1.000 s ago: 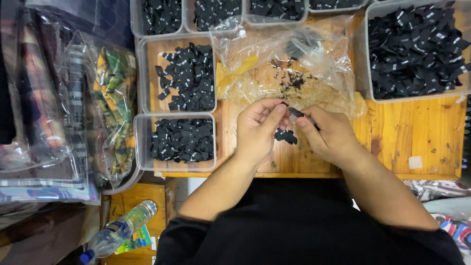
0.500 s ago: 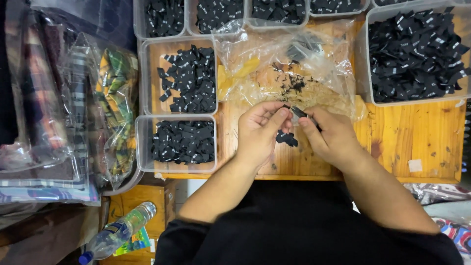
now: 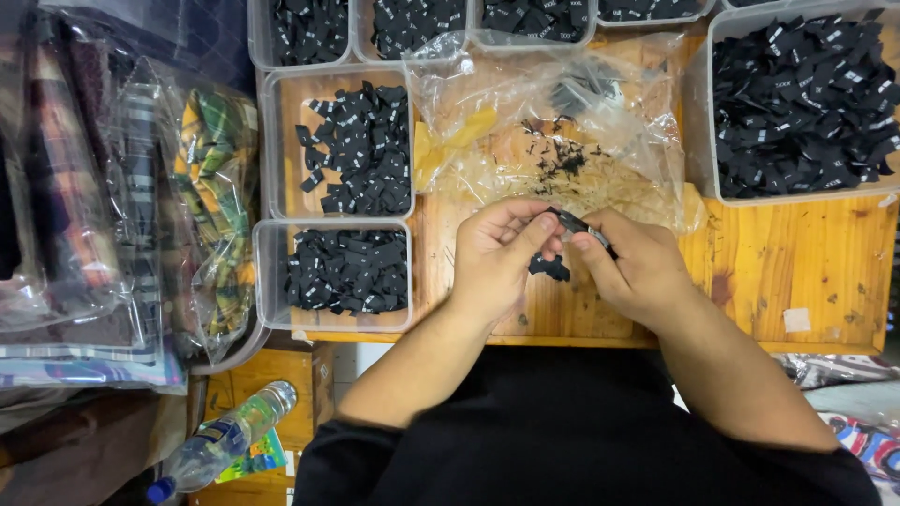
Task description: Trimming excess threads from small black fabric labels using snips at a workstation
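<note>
We see both hands meeting over the middle of the wooden bench (image 3: 806,272), just in front of the crumpled clear plastic bag (image 3: 553,122). The left hand (image 3: 497,258) and right hand (image 3: 637,267) share one small black fabric label (image 3: 574,223), pinched between thumb and fingertips on each side. So both grips are clenched on the label, not released.

Key relation: the label sits right between the two hands, at the fingertips, raised a little above the bench. Its long axis runs roughly left to right with a slight downward tilt toward the right hand. Neither hand is clearly nearer; the left thumb (image 3: 541,228) touches its left end and the right fingertips cover the right end, so part of the label is hidden.

Just below the grip a second small dark piece (image 3: 549,269) lies near the left fingers; we cannot tell if it rests on the bench or hangs from a finger.

Around them: a clear tub of black labels (image 3: 349,270) sits left of the left hand, another tub (image 3: 356,150) beyond it, and a large tub (image 3: 797,103) at far right, well apart from the right hand. Loose dark scraps (image 3: 562,161) lie inside the bag. Bagged plaid cloth (image 3: 211,197) sits off the left edge, and a water bottle (image 3: 225,440) lies lower down.
</note>
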